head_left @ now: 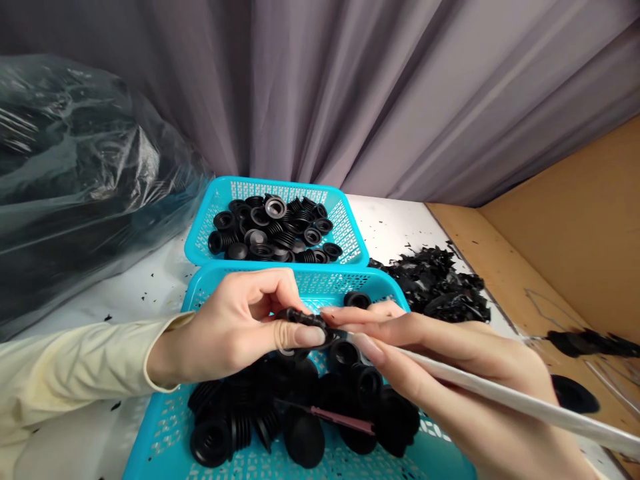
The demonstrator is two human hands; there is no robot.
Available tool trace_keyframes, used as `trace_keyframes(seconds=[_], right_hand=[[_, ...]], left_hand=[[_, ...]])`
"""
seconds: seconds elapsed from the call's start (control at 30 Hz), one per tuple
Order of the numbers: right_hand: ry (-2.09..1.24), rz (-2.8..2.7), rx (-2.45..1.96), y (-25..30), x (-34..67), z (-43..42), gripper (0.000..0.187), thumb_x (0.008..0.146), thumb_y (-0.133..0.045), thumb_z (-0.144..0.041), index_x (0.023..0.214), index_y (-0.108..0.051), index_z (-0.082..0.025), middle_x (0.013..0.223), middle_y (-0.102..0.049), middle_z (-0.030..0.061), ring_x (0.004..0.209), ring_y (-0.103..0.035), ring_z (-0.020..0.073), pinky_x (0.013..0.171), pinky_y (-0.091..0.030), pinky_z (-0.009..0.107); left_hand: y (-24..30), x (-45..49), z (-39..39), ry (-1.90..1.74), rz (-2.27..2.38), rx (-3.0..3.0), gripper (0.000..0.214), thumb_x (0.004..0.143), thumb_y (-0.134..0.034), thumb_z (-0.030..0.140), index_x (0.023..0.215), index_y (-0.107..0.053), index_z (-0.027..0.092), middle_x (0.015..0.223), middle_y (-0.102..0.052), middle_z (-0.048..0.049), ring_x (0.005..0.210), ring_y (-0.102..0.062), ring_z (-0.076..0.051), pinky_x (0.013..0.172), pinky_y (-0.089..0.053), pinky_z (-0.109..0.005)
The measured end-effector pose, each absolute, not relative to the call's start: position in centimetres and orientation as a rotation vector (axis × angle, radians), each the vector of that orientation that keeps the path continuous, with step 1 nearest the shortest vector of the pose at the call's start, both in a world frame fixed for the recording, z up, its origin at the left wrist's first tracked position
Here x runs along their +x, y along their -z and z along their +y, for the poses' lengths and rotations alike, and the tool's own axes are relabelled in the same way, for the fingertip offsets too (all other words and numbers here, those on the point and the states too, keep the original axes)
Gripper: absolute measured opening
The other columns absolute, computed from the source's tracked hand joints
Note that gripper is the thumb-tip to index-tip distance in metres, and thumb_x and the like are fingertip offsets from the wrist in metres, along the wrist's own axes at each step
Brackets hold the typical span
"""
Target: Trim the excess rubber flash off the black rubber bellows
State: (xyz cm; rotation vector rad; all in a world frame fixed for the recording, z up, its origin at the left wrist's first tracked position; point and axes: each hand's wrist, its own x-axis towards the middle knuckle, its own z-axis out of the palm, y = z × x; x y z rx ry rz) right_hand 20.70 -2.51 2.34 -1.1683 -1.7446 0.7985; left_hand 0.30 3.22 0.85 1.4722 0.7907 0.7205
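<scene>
My left hand is closed in a pinch on a small black rubber part, held just above the near blue basket. My right hand grips a long thin white-handled tool like a pen. Its tip meets the black rubber part between my left fingers. The near basket holds several black ribbed rubber pieces. A cream sleeve covers my left forearm.
A second blue basket with more black rubber parts stands behind the near one. A heap of black trimmings lies to the right on the white table. A large plastic bag fills the left. A brown cardboard wall stands at right.
</scene>
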Motion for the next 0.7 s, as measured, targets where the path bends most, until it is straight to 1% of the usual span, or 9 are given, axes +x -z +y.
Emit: trace_keyframes(seconds=[0.07, 0.13, 0.23, 0.33, 0.4, 0.43, 0.57, 0.63, 0.7], right_hand=[[-0.742, -1.759, -1.169, -2.23, 20.58, -2.67, 0.023, 0.084, -0.066, -0.017, 0.099, -0.076, -0.031, 0.077, -0.078, -0.0035, 0.063, -0.072, 0.0147, 0.064, -0.060, 0.020], [-0.688, -1.783, -1.169, -2.08, 20.46, -2.91, 0.025, 0.084, -0.065, -0.017, 0.103, -0.075, -0.031, 0.076, -0.077, -0.0037, 0.064, -0.071, 0.0138, 0.062, -0.060, 0.019], [-0.611, -1.808, -1.214, -1.89, 20.28, -3.25, 0.023, 0.086, -0.062, -0.016, 0.100, -0.075, -0.029, 0.088, -0.078, -0.0030, 0.069, -0.071, 0.0133, 0.063, -0.059, 0.018], [-0.571, -1.777, -1.249, -1.79, 20.15, -3.30, 0.021, 0.087, -0.061, -0.016, 0.097, -0.074, -0.029, 0.095, -0.078, -0.0031, 0.081, -0.073, 0.0157, 0.064, -0.059, 0.019], [-0.599, -1.749, -1.228, -1.80, 20.13, -3.17, 0.023, 0.086, -0.062, -0.015, 0.097, -0.074, -0.031, 0.094, -0.078, -0.0047, 0.085, -0.073, 0.0157, 0.062, -0.058, 0.017], [-0.621, -1.738, -1.214, -1.82, 20.15, -3.08, 0.024, 0.086, -0.062, -0.014, 0.097, -0.074, -0.032, 0.093, -0.078, -0.0055, 0.084, -0.074, 0.0150, 0.060, -0.057, 0.015], [-0.731, -1.694, -1.206, -2.12, 20.32, -2.81, 0.021, 0.084, -0.065, -0.016, 0.090, -0.076, -0.032, 0.085, -0.079, -0.0062, 0.069, -0.073, 0.0127, 0.054, -0.056, 0.014], [-0.806, -1.669, -1.231, -2.35, 20.45, -2.77, 0.016, 0.084, -0.065, -0.020, 0.084, -0.077, -0.030, 0.086, -0.079, -0.0045, 0.071, -0.074, 0.0146, 0.057, -0.057, 0.015], [-0.871, -1.649, -1.252, -2.53, 20.60, -2.78, 0.014, 0.085, -0.065, -0.023, 0.080, -0.077, -0.028, 0.090, -0.079, -0.0021, 0.078, -0.075, 0.0177, 0.061, -0.059, 0.017]], left_hand=[[-0.87, 0.32, 3.17, -0.728, 0.796, 1.483, 0.020, 0.073, -0.072, 0.021, 0.067, -0.054, 0.016, 0.066, -0.054, 0.0033, 0.062, -0.050, -0.009, 0.055, -0.042, -0.019], [-0.88, 0.36, 3.11, -0.738, 0.802, 1.508, 0.019, 0.074, -0.072, 0.021, 0.067, -0.055, 0.015, 0.066, -0.054, 0.0036, 0.062, -0.051, -0.009, 0.056, -0.043, -0.019], [-0.86, 0.44, 3.01, -0.767, 0.822, 1.563, 0.017, 0.075, -0.071, 0.020, 0.068, -0.056, 0.016, 0.067, -0.054, 0.0037, 0.062, -0.051, -0.009, 0.056, -0.044, -0.019], [-0.88, 0.48, 2.93, -0.784, 0.818, 1.598, 0.016, 0.076, -0.071, 0.020, 0.069, -0.057, 0.016, 0.068, -0.056, 0.0032, 0.063, -0.054, -0.009, 0.058, -0.045, -0.019], [-0.93, 0.47, 2.89, -0.786, 0.811, 1.604, 0.015, 0.076, -0.071, 0.020, 0.070, -0.059, 0.016, 0.069, -0.057, 0.0030, 0.064, -0.055, -0.009, 0.058, -0.045, -0.018], [-0.96, 0.46, 2.88, -0.786, 0.809, 1.602, 0.014, 0.076, -0.071, 0.020, 0.070, -0.059, 0.016, 0.069, -0.057, 0.0030, 0.064, -0.055, -0.009, 0.058, -0.046, -0.018], [-0.99, 0.38, 2.85, -0.790, 0.796, 1.600, 0.011, 0.076, -0.071, 0.017, 0.072, -0.061, 0.016, 0.070, -0.058, 0.0035, 0.065, -0.056, -0.008, 0.059, -0.046, -0.016], [-0.95, 0.34, 2.85, -0.796, 0.788, 1.613, 0.011, 0.077, -0.070, 0.017, 0.073, -0.060, 0.016, 0.070, -0.058, 0.0036, 0.065, -0.055, -0.008, 0.059, -0.045, -0.015], [-0.91, 0.32, 2.87, -0.804, 0.780, 1.642, 0.010, 0.078, -0.069, 0.017, 0.073, -0.060, 0.016, 0.069, -0.057, 0.0037, 0.064, -0.054, -0.008, 0.058, -0.044, -0.016]])
